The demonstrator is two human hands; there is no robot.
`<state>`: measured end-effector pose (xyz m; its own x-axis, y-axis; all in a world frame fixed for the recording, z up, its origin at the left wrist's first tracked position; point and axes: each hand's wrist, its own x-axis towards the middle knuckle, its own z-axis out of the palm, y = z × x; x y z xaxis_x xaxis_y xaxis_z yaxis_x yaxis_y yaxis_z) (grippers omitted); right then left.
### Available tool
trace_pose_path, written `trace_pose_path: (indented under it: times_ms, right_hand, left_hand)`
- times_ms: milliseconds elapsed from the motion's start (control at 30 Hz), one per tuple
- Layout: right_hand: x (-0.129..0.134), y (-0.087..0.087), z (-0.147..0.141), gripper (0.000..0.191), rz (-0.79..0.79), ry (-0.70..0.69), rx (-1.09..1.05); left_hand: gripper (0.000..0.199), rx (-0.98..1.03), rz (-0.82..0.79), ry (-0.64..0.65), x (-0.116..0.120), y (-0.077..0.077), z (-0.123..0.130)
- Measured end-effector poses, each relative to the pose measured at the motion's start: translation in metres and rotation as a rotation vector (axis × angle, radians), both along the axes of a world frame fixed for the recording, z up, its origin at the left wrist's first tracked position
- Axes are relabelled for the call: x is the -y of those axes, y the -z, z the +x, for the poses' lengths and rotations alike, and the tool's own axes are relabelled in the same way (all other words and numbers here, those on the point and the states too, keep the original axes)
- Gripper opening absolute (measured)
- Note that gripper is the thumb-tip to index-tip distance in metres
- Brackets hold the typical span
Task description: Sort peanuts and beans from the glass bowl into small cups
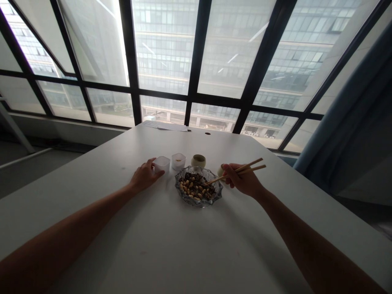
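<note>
My left hand [145, 175] has its thumb and fingers around the near left side of a small translucent square cup [162, 164] on the table. In my right hand [241, 179] is a pair of wooden chopsticks [248, 168], whose tips reach into the glass bowl [199, 203]. Nuts and dark seeds [196, 186] fill that bowl. Just behind it are a second translucent cup [178, 161] with a little something yellowish inside and a round greenish cup [199, 160]. Another greenish cup [221, 170] is partly hidden behind my right hand.
The white table [171, 253] reaches forward to large windows with dark frames. White papers [167, 126] lie at its far edge, near two dark round holes. A blue curtain [346, 110] hangs at the right.
</note>
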<state>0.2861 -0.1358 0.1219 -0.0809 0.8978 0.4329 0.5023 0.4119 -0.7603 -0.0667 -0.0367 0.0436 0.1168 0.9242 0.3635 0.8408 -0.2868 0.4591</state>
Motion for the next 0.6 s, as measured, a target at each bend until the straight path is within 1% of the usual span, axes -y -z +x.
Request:
trace_pose_path:
  times_ms: [133, 267, 467, 600]
  right_hand:
    - [0.0024, -0.0080, 0.0001, 0.064, 0.031, 0.032, -0.072]
    - [0.0011, -0.0106, 0.0027, 0.066, 0.003, 0.054, -0.081]
    - [0.0000, -0.0050, 0.0021, 0.066, -0.009, 0.021, -0.025]
    - [0.0031, -0.0061, -0.0010, 0.064, -0.009, -0.034, 0.022]
  left_hand:
    - [0.074, 0.003, 0.006, 0.001, -0.0007, 0.0008, -0.0004]
    - [0.076, 0.001, 0.021, 0.009, -0.0017, 0.0015, -0.0008]
    - [0.075, -0.003, 0.021, 0.002, 0.0001, -0.0006, 0.0002]
    - [0.074, 0.004, 0.009, -0.004, 0.0015, -0.0018, 0.0003]
